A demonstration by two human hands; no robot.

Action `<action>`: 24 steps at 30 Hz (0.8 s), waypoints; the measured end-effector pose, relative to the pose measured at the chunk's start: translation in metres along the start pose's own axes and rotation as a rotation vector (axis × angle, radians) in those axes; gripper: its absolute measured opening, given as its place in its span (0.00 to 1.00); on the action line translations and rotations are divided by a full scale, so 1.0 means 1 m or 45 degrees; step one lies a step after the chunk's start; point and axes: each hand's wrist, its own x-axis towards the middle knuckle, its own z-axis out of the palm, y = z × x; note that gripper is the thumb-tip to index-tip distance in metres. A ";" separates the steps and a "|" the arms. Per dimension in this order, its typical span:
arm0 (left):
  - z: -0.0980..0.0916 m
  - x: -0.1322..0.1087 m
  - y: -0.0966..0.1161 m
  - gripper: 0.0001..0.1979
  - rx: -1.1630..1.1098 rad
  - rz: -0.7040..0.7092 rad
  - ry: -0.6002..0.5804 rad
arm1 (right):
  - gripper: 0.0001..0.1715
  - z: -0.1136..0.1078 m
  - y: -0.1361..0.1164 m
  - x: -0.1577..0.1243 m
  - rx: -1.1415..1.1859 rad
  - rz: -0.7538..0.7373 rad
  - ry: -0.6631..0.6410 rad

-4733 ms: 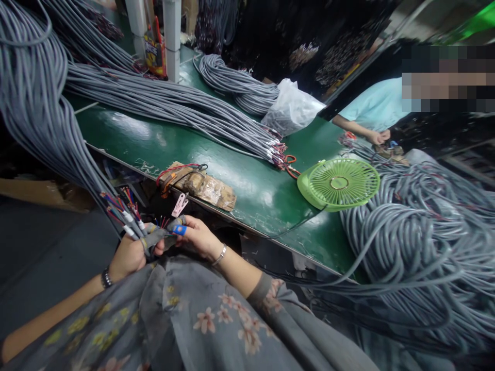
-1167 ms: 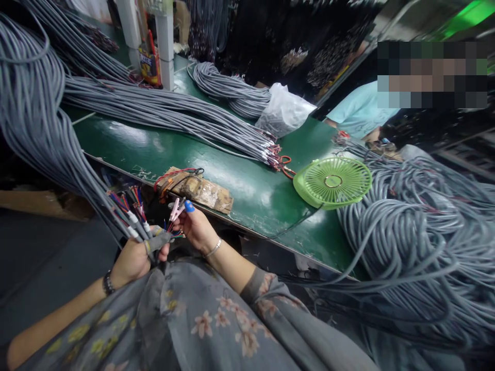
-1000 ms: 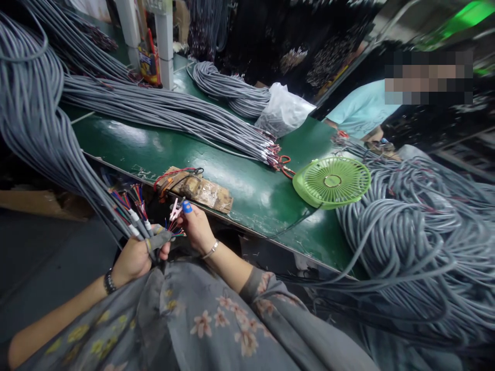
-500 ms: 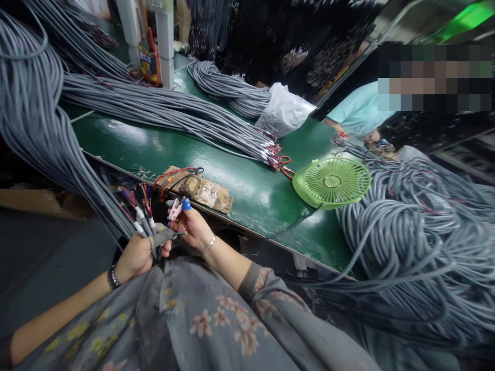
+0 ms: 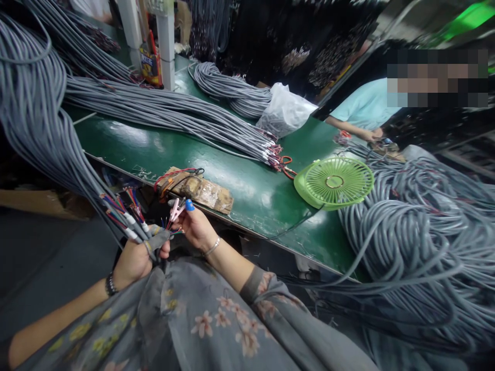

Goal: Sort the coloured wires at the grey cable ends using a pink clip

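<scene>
My left hand [image 5: 135,260], fingers wrapped with grey covers on the thumb and a fingertip, is closed around several grey cables [image 5: 129,219]. White bands circle these cables near their ends, and thin coloured wires [image 5: 133,198] fan out above the hand. Close beside it, my right hand [image 5: 199,229] pinches a pale pink clip [image 5: 177,210] that looks like a clothespin. A blue cover [image 5: 189,205] sits on the right thumb. Thin coloured wires [image 5: 176,231] stick out between the two hands; which fingers hold them is hard to see.
On the green table [image 5: 247,188] lie a taped cardboard block [image 5: 211,193], a long cable bundle [image 5: 174,116] and a green fan [image 5: 334,181]. A plastic bag [image 5: 286,111] stands behind. Coiled cables [image 5: 417,232] heap at the right. A co-worker's arm [image 5: 353,129] reaches in there.
The cable ends in my left hand have tipped to the left and spread apart. My right hand keeps the clip almost in place. The co-worker's hands have shifted.
</scene>
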 end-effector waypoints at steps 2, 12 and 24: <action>0.001 0.001 -0.001 0.23 0.014 0.010 -0.001 | 0.29 -0.003 0.004 0.003 -0.066 -0.011 -0.015; 0.002 0.004 -0.002 0.21 0.030 0.024 -0.012 | 0.35 -0.005 0.014 0.011 -0.201 -0.154 0.048; -0.001 0.006 -0.006 0.21 0.029 0.020 0.008 | 0.32 0.008 0.007 0.006 0.180 0.064 0.116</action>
